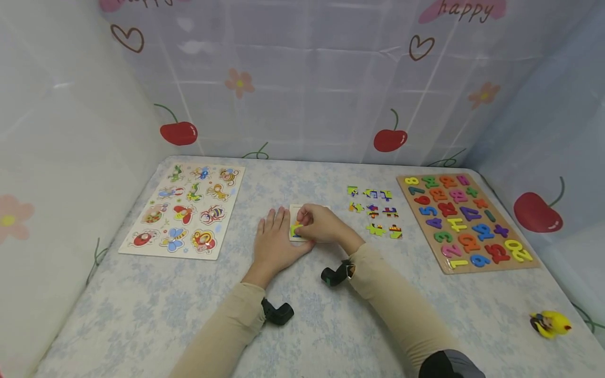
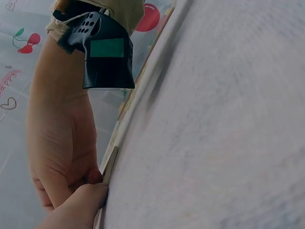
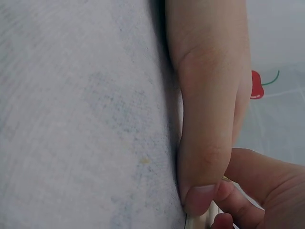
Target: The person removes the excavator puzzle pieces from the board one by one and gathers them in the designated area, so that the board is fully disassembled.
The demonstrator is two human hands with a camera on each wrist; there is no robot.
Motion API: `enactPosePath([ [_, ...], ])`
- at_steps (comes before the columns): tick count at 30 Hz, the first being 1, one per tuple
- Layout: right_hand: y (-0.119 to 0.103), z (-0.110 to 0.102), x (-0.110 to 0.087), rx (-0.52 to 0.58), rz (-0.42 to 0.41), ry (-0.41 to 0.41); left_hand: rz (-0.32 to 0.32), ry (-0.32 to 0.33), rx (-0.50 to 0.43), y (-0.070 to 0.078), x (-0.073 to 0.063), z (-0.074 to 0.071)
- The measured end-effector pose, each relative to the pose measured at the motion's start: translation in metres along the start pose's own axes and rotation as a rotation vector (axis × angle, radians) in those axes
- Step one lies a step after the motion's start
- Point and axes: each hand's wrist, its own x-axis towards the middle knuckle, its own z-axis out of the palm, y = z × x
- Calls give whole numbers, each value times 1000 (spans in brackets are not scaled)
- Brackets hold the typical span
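My left hand (image 1: 276,244) lies spread on the table, its thumb at the near edge of a small wooden puzzle board (image 1: 294,210). In the right wrist view the left thumb (image 3: 200,195) presses at the board's edge. With curled fingers, my right hand (image 1: 326,226) pinches a yellow-green jigsaw piece (image 1: 295,231) at the board's left side. Much of the board is hidden under this hand. The left wrist view shows the board edge (image 2: 110,164) beside the right hand (image 2: 66,143); the piece itself is hidden there.
Several loose jigsaw pieces (image 1: 372,212) lie in rows right of the board. An insect puzzle board (image 1: 163,210) is at the left, and a letter-and-number board (image 1: 437,257) at the right. A yellow toy duck (image 1: 550,324) sits near the right edge.
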Motion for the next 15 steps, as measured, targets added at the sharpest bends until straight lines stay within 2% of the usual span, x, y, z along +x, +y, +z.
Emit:
enactPosePath([
  [7,12,-13,-8,116,-2,-9,-6,7,-10,0,0,2],
  [10,19,-25,-16,119,-4,21,-11,8,-14,0,0,1],
  [15,31,-47,-35,78,43,92,-18,1,-7,1,0,-1],
])
